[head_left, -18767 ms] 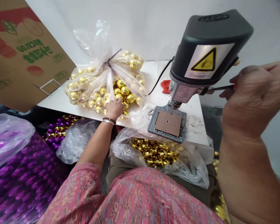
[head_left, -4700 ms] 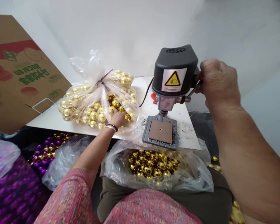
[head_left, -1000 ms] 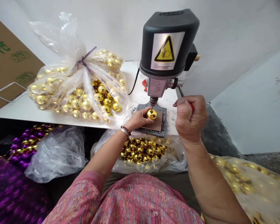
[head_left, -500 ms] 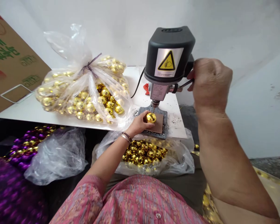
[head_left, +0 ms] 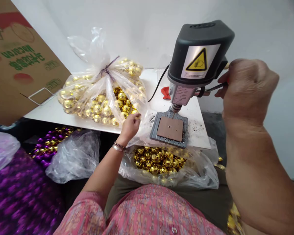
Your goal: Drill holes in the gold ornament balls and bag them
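My right hand (head_left: 251,88) is wrapped round the feed lever (head_left: 218,86) of a small black bench drill press (head_left: 201,54) with a yellow warning triangle. Under its chuck, a brown square board (head_left: 170,128) with a small hole lies on the grey base plate (head_left: 155,132), no ball on it. My left hand (head_left: 131,126), wearing bracelets, is at the torn opening of a tied clear plastic bag (head_left: 105,88) full of shiny gold faceted balls (head_left: 107,111). Its fingers are curled together; whatever they hold, if anything, is hidden.
An open plastic bag of gold balls (head_left: 156,160) sits below the white table's front edge (head_left: 203,138). Left are a cardboard box (head_left: 22,58), crumpled plastic (head_left: 74,156) and purple balls (head_left: 19,195). A red scrap (head_left: 165,92) and dark shavings lie near the drill press.
My left hand has moved left from the board to the tied bag; the gold ball it held under the drill is gone from there. My right hand stays on the lever. The view has shifted.
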Demonstrator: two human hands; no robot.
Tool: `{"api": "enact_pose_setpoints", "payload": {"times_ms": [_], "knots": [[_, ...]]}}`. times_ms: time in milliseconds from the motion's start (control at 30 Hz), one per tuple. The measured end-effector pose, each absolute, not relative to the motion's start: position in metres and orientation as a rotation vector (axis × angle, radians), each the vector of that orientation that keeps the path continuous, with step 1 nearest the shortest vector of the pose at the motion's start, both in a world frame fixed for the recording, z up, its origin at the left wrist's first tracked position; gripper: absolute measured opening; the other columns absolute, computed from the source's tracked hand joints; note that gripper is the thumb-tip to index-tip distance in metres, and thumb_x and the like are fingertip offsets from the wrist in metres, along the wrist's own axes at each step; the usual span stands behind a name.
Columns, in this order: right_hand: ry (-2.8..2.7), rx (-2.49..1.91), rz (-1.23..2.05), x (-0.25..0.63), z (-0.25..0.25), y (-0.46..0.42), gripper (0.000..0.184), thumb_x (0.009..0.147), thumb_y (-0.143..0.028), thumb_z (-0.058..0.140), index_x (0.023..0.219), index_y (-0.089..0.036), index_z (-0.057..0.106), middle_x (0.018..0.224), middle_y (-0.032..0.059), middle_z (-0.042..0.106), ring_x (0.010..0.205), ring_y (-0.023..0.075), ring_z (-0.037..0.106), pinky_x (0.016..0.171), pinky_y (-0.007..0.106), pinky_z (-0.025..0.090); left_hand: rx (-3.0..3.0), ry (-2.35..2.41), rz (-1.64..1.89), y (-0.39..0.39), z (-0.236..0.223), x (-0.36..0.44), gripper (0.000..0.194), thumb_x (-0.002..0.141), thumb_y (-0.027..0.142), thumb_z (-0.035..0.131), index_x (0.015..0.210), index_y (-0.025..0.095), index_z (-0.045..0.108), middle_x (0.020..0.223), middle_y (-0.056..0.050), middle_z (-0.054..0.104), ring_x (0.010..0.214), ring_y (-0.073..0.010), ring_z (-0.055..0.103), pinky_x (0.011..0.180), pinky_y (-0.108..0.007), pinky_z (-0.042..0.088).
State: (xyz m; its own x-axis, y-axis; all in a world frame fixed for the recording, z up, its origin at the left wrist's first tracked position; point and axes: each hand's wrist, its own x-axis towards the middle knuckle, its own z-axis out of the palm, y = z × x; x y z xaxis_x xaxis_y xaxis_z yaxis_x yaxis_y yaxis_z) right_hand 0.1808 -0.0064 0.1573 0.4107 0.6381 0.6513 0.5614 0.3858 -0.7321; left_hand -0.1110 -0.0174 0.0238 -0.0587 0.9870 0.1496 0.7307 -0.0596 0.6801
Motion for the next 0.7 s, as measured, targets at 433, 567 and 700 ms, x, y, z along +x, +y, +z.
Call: {"api": "enact_pose_setpoints", "payload": {"times_ms": [433,567,700], "knots": [[-1.248,-1.243,0.109,0.182,0.149,-0.014,0.031,0.101,-0.028,0.045,0.074,-0.013,0.048,0.069,-0.0012,0.052,0.062,0.0032,0.041,0.064,0.021,0.031,2.047,2.159,0.038,0.038,0.023,-0.099,0.049,0.101,0.021,0.049,0.149,0.015,0.058,0.137,-0.023,0.070,0.130,-0.0373,0.068,0.109,-0.047,0.051],[-1.249,-1.260,0.087,0.183,0.146,-0.014,0.032,0.099,-0.030,0.046,0.072,-0.013,0.047,0.067,-0.0005,0.052,0.061,0.0043,0.041,0.066,0.024,0.031,1.952,2.167,0.363,0.027,0.026,-0.100,0.054,0.094,0.014,0.057,0.148,0.009,0.054,0.141,-0.026,0.060,0.131,-0.0362,0.065,0.112,-0.046,0.050],[-1.268,-1.273,0.056,0.183,0.148,-0.017,0.032,0.098,-0.027,0.045,0.071,-0.012,0.051,0.066,-0.0002,0.053,0.061,0.0042,0.044,0.066,0.024,0.031,1.747,1.987,0.931,-0.009,0.038,-0.113,0.062,0.079,0.010,0.073,0.137,0.014,0.052,0.130,-0.018,0.062,0.124,-0.0307,0.064,0.108,-0.043,0.053]]}}
